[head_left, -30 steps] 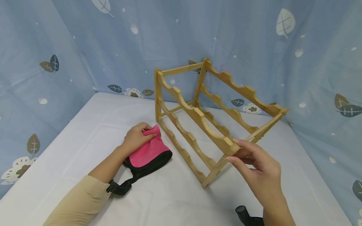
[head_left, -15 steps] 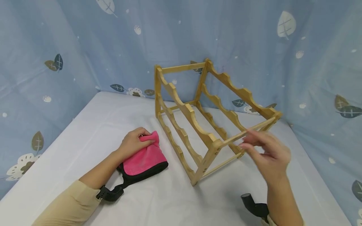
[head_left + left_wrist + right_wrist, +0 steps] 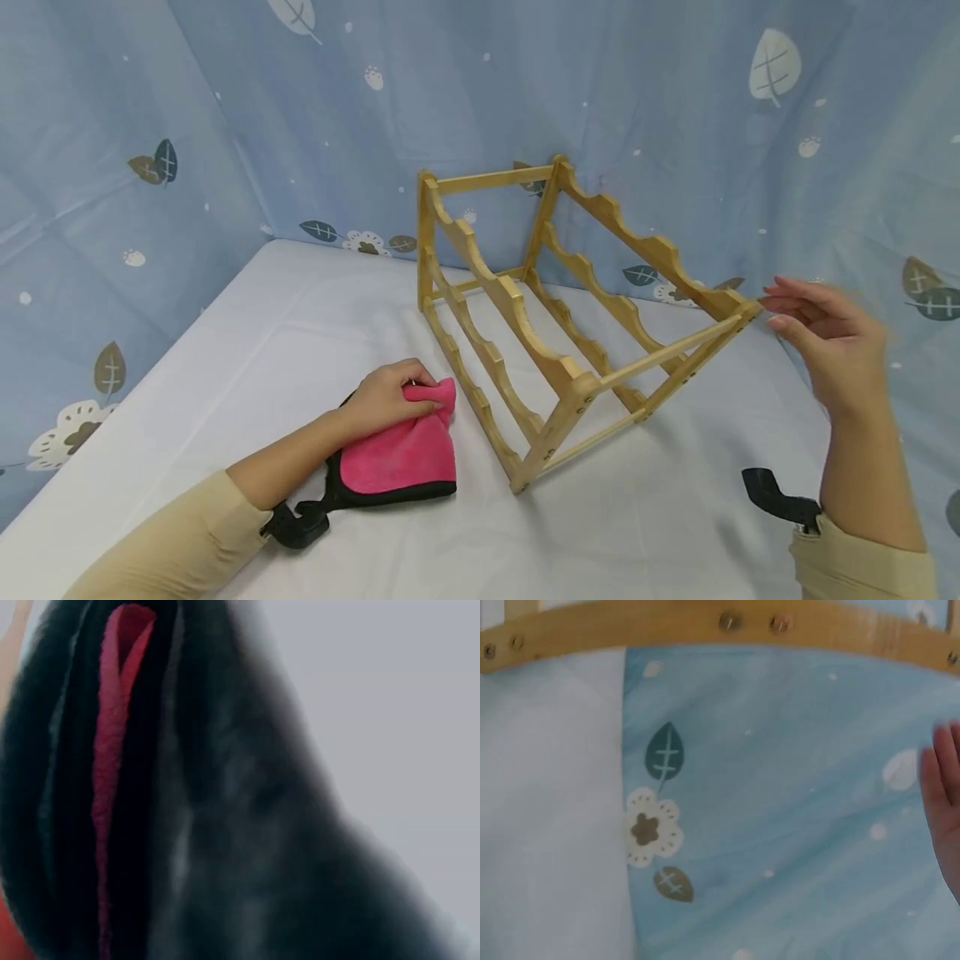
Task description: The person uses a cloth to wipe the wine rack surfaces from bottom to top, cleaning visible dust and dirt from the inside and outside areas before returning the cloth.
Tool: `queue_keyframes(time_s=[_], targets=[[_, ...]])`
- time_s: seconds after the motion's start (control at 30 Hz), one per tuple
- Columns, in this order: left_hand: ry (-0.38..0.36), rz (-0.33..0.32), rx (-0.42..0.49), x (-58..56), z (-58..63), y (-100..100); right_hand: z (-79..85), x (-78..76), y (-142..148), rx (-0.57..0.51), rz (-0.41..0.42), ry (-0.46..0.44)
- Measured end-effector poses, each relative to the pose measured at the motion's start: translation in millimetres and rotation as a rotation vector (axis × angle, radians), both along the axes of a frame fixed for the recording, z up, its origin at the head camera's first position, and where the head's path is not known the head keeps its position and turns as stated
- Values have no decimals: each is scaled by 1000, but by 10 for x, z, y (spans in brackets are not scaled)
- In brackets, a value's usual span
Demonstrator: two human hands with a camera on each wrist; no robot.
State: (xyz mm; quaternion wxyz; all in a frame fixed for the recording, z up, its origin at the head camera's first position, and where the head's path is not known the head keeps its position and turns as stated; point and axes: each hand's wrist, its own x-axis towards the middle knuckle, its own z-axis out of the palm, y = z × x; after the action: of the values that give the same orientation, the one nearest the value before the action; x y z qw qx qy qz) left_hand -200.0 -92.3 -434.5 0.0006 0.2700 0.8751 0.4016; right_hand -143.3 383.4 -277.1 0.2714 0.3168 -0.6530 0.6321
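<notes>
A light wooden rack (image 3: 648,360) with wavy, scalloped rails stands on the white table in the head view. Just left of it, my left hand (image 3: 388,402) grips the upper part of a pink cloth (image 3: 408,454) with black trim. In the left wrist view the black trim (image 3: 247,825) fills much of the frame, with a strip of pink showing in a fold. My right hand (image 3: 832,333) is raised beside the rack's right corner, its fingers slightly bent and nothing held. In the right wrist view, fingertips (image 3: 941,761) appear just below the rack's bar (image 3: 675,622).
A white cloth covers the table (image 3: 315,308). Blue curtain (image 3: 337,100) with leaf and flower prints hangs behind and at both sides. Black wrist mounts (image 3: 296,525) sit on both forearms.
My right hand has let go of the rack's front corner and moved right, along to the far right corner. The rack has turned slightly. My left hand has shifted a little with the cloth.
</notes>
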Motion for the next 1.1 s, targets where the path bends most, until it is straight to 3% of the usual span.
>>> queue_keyframes(time_s=[0.07, 0.17, 0.33, 0.5, 0.63, 0.8, 1.1], targets=[[15, 5, -35, 2, -3, 29, -32, -61, 59, -4, 104, -79], [25, 31, -71, -1, -11, 44, -73, -122, 86, 45, 194, -136], [13, 55, -73, 4, -4, 39, -98, -200, 51, 76, 338, -157], [20, 44, -65, 6, -8, 40, -95, -217, 24, 55, 426, -150], [23, 50, -58, 12, -17, 25, -101, -218, 7, 42, 431, -135], [31, 49, -46, 14, -26, 21, -124, -163, 6, -9, 357, -99], [43, 49, -36, 35, -16, 43, -195, 157, 105, -105, 208, -51]])
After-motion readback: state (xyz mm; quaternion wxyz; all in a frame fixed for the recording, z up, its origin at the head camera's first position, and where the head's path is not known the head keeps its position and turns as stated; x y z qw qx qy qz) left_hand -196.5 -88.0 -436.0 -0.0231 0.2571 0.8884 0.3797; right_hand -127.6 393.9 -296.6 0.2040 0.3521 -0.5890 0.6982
